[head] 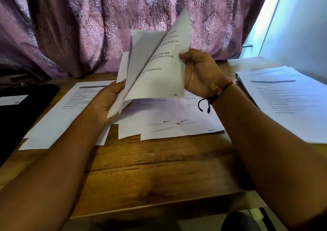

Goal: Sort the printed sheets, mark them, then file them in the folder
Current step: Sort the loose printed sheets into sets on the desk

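I hold a small bundle of printed sheets (155, 78) upright above the wooden table (159, 168). My left hand (108, 101) grips the bundle's lower left edge. My right hand (200, 71) pinches the right edge of the front sheet and bends it away from the ones behind. That front sheet carries printed lines and a handwritten mark at its bottom right corner. Under the bundle, several loose sheets (169, 122) lie overlapped on the table, some with handwritten marks near their lower edges. Another printed sheet (70, 114) lies flat to the left.
A stack of printed sheets (286, 99) lies at the right, with a dark pen-like tip showing at its upper left corner. A black object (23, 110) with a white label lies at the left edge. A purple patterned curtain (99, 27) hangs behind the table.
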